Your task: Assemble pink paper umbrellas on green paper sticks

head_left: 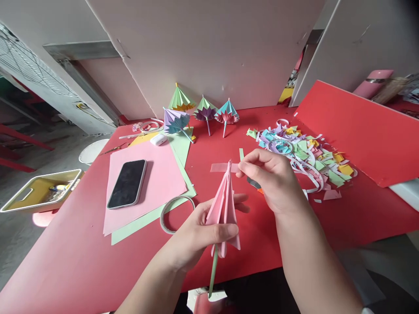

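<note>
My left hand (209, 226) is closed around a folded pink paper umbrella (222, 207), tip up, its thumb across the front pleats. A green paper stick (213, 272) comes out below the folds. With thumb and finger pinched, my right hand (266, 174) holds the right end of a pink paper strip (219, 167). The strip passes at the umbrella's narrow tip, its other end sticking out to the left. A roll of tape (177, 197) lies beside my left wrist.
Four small paper umbrellas (228, 112) stand by the wall. A phone (127, 184) lies on pink and green sheets (163, 174) at left. Paper scraps (304, 152) are heaped at right beside a red board (356, 135). A yellow basket (42, 192) is off the table's left edge.
</note>
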Motion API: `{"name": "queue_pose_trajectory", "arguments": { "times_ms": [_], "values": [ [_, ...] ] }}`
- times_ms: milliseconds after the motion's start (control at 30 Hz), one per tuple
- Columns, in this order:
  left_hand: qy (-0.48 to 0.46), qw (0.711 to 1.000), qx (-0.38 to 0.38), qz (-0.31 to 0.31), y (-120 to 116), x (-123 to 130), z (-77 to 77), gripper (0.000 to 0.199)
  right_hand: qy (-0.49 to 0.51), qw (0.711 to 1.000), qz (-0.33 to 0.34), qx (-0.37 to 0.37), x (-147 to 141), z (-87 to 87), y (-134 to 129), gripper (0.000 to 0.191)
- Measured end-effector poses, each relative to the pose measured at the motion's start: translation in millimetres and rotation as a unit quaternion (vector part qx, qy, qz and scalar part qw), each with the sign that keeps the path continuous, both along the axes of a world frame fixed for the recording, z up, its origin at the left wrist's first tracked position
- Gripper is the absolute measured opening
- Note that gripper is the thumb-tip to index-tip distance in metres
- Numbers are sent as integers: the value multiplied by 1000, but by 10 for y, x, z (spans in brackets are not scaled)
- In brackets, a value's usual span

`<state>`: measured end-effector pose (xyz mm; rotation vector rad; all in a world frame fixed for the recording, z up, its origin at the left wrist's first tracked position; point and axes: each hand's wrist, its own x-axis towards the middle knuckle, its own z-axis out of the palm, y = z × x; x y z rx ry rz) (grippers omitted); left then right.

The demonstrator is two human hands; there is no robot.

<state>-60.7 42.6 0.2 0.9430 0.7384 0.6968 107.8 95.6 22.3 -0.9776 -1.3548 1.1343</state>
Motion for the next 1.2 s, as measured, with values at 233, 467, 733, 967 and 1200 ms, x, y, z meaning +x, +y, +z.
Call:
{"name": "queue_pose_trajectory", "arguments": {
  "times_ms": [233,467,733,967,1200],
  "values": [
    [-48,999,-6,-20,19,8,-3,49,5,1000,17,-3,-9,-1,-17,12],
    [-81,994,-31,-63,47,14,-16,48,21,999,37,-10,-18,-5,-21,10],
    [-93,993,-33,-60,69,-1,-56,50,26,997,51,-42,-24,5,-31,14],
    [-79,995,-30,-56,58,-18,-93,53,26,996,73,-48,-5,8,-30,16],
    [-101,992,-35,-66,62,-13,-105,51,37,996,75,-22,7,-8,-15,12]
  ]
}}
